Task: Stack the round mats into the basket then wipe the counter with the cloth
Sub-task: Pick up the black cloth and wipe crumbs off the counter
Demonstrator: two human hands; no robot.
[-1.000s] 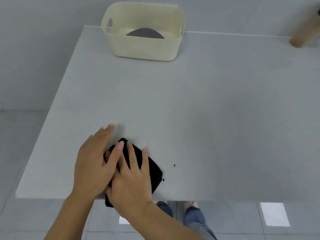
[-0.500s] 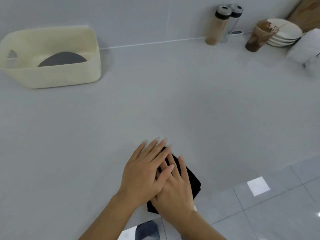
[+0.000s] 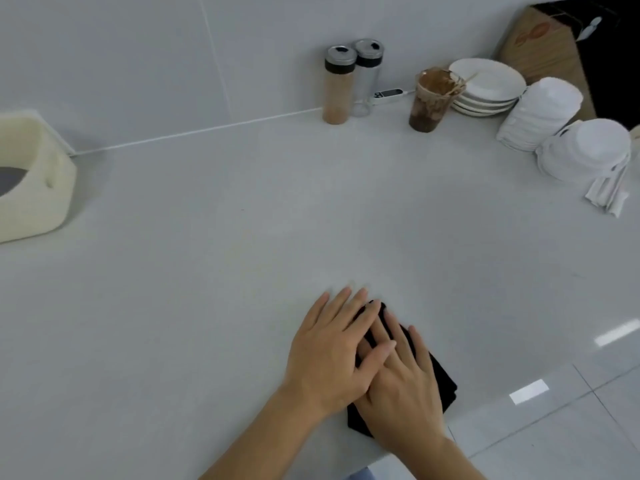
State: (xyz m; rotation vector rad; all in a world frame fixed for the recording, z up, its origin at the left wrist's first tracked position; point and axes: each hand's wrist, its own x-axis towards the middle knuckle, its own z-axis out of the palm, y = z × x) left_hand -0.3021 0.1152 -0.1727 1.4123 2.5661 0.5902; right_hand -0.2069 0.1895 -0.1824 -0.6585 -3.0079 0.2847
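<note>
While both hands press flat on black cloth (image 3: pixel 438 379) at bench (image 3: pixel 214 258) near edge, left hand (image 3: pixel 332 351) overlaps right hand (image 3: pixel 403 382); fingers extended, grip released, nothing clasped. Cream basket (image 3: pixel 38 188) far left of cloth, grey round mat (image 3: pixel 8 176) inside. Two shakers (image 3: pixel 349 81), smeared cup (image 3: pixel 433 98), plate stack (image 3: pixel 488 86) well beyond cloth, by wall.
</note>
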